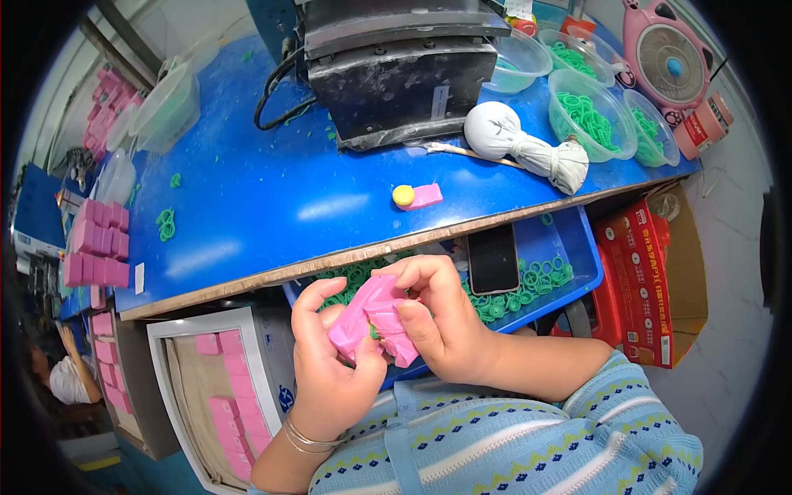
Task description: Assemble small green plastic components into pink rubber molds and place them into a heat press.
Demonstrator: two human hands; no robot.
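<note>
Between both hands, a soft pink rubber mould (360, 313) is bent and spread apart along its split. A small bit of green (374, 332) shows in the gap, close to the left thumb. My left hand (318, 367) grips the mould's left side, with the thumb pressing its lower edge. My right hand (450, 322) holds the right side, fingers curled over the top and thumb on the folded flap. Beneath the hands is a blue tray (590, 264) holding many green rings (536, 280), partly hidden by the hands. A dark-screened phone (492, 260) lies in that tray.
A black machine (396, 91) stands on the blue table (272, 181). Nearby are a white cloth pouch (528, 144), a brush handle (470, 153), a pink block with yellow cap (425, 195), and bowls of green rings (587, 120). Pink blocks (103, 239) are stacked left; a red box (639, 280) stands right.
</note>
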